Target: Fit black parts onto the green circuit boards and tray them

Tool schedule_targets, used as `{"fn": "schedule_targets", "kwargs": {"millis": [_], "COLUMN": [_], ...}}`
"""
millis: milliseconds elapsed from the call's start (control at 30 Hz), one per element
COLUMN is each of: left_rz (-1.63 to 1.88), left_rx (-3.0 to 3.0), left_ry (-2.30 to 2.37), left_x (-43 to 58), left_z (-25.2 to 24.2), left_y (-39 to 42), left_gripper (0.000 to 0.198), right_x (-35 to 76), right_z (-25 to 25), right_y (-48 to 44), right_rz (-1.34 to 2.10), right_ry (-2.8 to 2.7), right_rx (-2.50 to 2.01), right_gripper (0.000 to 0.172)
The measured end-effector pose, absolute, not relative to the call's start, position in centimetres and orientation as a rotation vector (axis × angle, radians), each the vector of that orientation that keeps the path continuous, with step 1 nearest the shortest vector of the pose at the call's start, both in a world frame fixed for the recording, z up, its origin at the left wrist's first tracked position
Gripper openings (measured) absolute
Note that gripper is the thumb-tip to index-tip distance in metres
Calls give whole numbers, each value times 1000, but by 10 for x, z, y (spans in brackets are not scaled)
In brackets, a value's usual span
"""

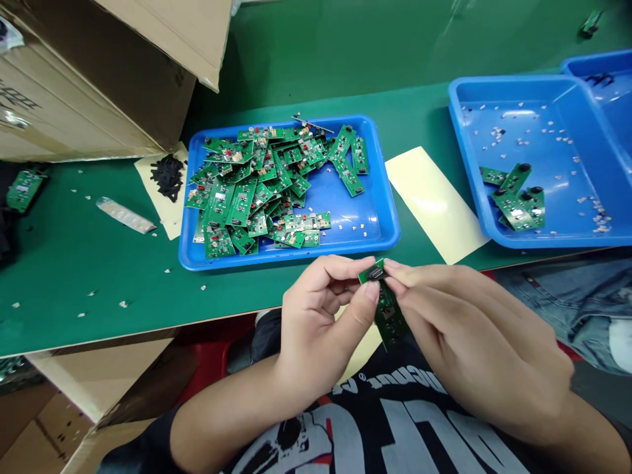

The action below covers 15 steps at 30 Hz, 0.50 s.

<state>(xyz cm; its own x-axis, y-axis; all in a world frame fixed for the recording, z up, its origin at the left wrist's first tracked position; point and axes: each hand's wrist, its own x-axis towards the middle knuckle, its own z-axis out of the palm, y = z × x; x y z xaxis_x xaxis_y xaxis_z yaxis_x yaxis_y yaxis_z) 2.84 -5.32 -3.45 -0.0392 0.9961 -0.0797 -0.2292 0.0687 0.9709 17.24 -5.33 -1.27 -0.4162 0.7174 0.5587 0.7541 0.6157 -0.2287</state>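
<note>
Between my two hands, just in front of the table edge, is a green circuit board [389, 316] with a small black part [376, 272] at its upper end. My left hand [326, 316] pinches the board near that end, thumb against the black part. From the other side, the fingertips of my right hand [474, 322] close on the board's upper edge and the black part; whether they grip the board or only the part I cannot tell. Just beyond my hands stands a blue tray [390, 230] heaped with several similar circuit boards [247, 191].
Farther right, a second blue tray [557, 237] holds several boards with black parts and scattered white bits. A yellow sheet [434, 204] lies between the trays. At left are a pile of small black parts [168, 176], a clear bag [126, 215] and a large cardboard box [99, 125].
</note>
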Motion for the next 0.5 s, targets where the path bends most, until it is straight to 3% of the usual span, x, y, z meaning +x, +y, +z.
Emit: {"fn": "schedule_targets", "kwargs": {"millis": [167,500], "left_rz": [1301,1203], "left_rx": [1014,980], "left_ry": [1084,1070], "left_x": [26,19], "left_z": [-34,-30], "left_y": [-51,-46], "left_gripper": [10,6], "right_x": [168,179], "right_z": [-10,-10], "right_y": [-48,-46], "right_rz": [78,53], "right_ry": [-2108,-2206], "right_rx": [-1288,-1258], "right_gripper": [14,15]}}
